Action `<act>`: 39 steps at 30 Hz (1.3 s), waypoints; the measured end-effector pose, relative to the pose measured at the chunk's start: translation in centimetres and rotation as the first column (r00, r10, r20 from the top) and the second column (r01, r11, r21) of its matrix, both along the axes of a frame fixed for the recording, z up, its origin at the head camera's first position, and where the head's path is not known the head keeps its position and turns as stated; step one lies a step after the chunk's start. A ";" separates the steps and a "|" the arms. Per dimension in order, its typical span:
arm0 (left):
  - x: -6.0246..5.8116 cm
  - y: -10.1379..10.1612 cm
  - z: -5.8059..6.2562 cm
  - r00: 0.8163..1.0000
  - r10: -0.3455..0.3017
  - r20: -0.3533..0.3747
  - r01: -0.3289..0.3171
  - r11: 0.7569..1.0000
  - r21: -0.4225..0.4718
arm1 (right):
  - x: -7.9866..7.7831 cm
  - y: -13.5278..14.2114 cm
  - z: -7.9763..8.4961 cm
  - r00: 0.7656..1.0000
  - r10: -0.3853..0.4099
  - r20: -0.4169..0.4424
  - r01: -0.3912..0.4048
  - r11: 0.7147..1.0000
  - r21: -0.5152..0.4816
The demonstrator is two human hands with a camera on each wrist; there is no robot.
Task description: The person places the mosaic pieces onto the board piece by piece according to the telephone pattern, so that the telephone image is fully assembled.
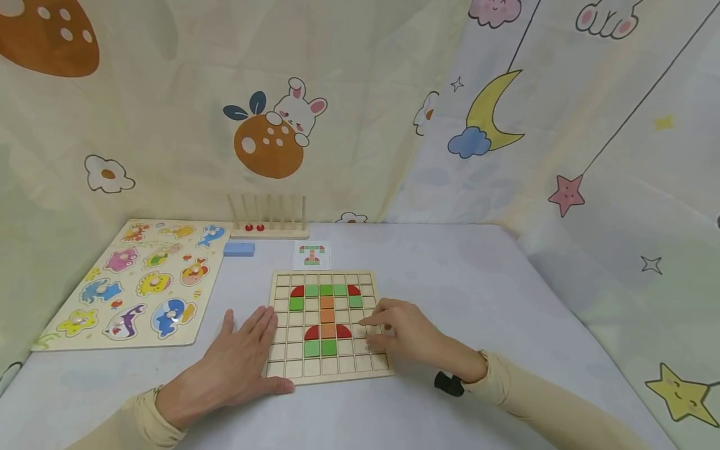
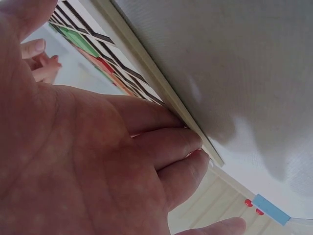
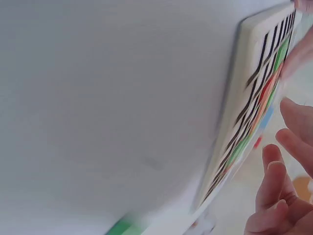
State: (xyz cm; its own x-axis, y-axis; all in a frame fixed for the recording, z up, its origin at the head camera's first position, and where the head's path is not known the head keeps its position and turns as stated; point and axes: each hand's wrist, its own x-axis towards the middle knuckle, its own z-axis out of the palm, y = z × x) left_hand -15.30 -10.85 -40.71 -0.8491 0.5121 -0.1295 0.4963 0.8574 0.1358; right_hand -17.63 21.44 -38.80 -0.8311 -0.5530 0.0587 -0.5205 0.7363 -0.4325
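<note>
A square wooden grid board [image 1: 357, 367] lies on the table, with green squares [image 1: 326, 290], orange squares [image 1: 327, 315] and red quarter-round pieces [image 1: 343, 331] set in its cells. My left hand [image 1: 239, 356] rests along the board's left edge, fingers straight and thumb at the near corner. Over the board's right side is my right hand [image 1: 407, 331], its fingers loosely bent. The right wrist view shows nothing between those fingers [image 3: 274, 181]. Beyond the board lies a small pattern card [image 1: 312, 264] with a similar coloured figure.
To the left lies an animal knob puzzle [image 1: 135, 306]. A wooden peg stand [image 1: 275, 234] with red beads stands at the back, and a blue block [image 1: 239, 249] lies before it. A blurred green thing [image 3: 124, 228] shows low in the right wrist view. Patterned cloth hangs behind.
</note>
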 end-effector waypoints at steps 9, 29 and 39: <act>0.1 -0.1 -0.1 0.999 -0.003 -0.044 0.003 1.000 0.008 | 1.0 6.3 -0.1 0.985 -0.155 -0.076 0.156 0.988 0.007; 0.0 0.0 -0.2 1.000 -0.004 -0.029 0.005 1.000 0.012 | 1.0 10.0 -1.0 0.997 -0.056 -0.052 0.061 0.994 0.095; 0.0 0.0 -0.1 1.000 -0.005 -0.030 0.005 1.000 0.008 | 0.9 9.6 -1.3 0.989 -0.022 -0.144 0.047 0.985 0.168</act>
